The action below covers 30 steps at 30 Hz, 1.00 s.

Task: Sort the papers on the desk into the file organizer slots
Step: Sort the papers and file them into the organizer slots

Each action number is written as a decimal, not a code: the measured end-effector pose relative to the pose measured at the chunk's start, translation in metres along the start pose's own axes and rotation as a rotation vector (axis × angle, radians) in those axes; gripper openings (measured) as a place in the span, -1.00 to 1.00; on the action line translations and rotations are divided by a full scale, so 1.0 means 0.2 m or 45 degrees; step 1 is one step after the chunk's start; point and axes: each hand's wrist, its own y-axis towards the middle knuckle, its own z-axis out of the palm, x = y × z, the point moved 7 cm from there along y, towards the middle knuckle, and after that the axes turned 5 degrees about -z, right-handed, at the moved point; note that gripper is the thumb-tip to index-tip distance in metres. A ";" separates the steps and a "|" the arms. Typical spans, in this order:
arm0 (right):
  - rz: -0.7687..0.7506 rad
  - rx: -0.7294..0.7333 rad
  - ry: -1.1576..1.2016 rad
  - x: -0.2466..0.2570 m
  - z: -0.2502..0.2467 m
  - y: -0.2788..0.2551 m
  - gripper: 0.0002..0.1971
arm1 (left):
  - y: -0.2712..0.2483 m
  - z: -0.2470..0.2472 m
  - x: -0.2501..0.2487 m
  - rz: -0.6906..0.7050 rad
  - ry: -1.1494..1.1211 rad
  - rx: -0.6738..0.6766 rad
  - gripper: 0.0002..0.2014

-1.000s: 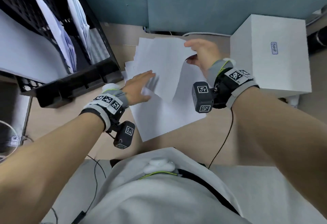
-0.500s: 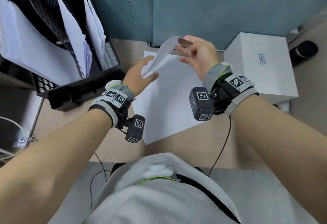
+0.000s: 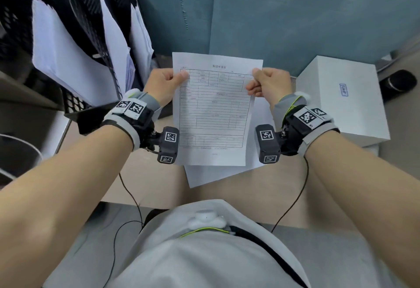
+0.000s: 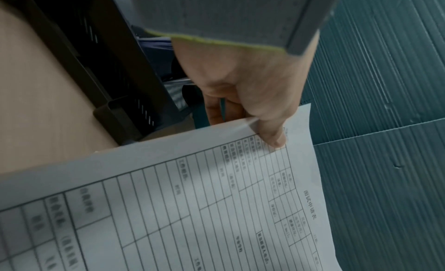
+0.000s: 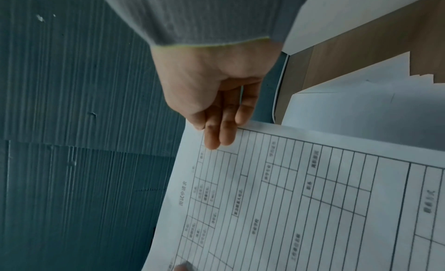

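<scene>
Form (image 3: 214, 110): one printed sheet with a ruled table, held upright in the air above the desk (image 3: 145, 174), pinched at its upper side edges by the left hand (image 3: 164, 85) at 9 o'clock and the right hand (image 3: 270, 84) at 3 o'clock, thumbs on the printed face. Judged light, limp and easily creased; best kept taut at both edges. Organizer (image 3: 75, 44), black mesh, at 10 o'clock, its slots already stocked with sheets. Stack (image 3: 204, 176) lies on the tan desk beneath. White box (image 3: 341, 96) at 3 o'clock. Teal wall (image 3: 284, 10) at 12 o'clock.
</scene>
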 end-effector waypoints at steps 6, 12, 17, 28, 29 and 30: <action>0.120 0.086 -0.033 -0.02 0.08 0.02 -0.78 | -0.06 -0.08 0.04 -0.115 0.118 -0.108 -0.46; 0.019 0.845 -0.763 0.04 0.47 -0.15 -0.57 | -0.10 -0.02 -0.07 -0.177 0.377 0.011 -0.51; -0.153 0.884 -1.292 0.09 0.65 -0.25 -0.33 | -0.12 0.00 -0.14 -0.240 0.104 0.031 -0.63; -0.281 0.450 -1.323 0.23 0.57 -0.06 -0.70 | -0.12 -0.14 0.00 -0.092 0.181 0.009 -0.60; -0.293 0.423 -1.292 0.25 0.57 -0.05 -0.70 | -0.10 -0.17 0.06 -0.134 0.347 -0.043 -0.63; -0.307 0.396 -1.259 0.27 0.57 -0.03 -0.70 | -0.07 -0.19 0.13 -0.194 0.485 -0.073 -0.61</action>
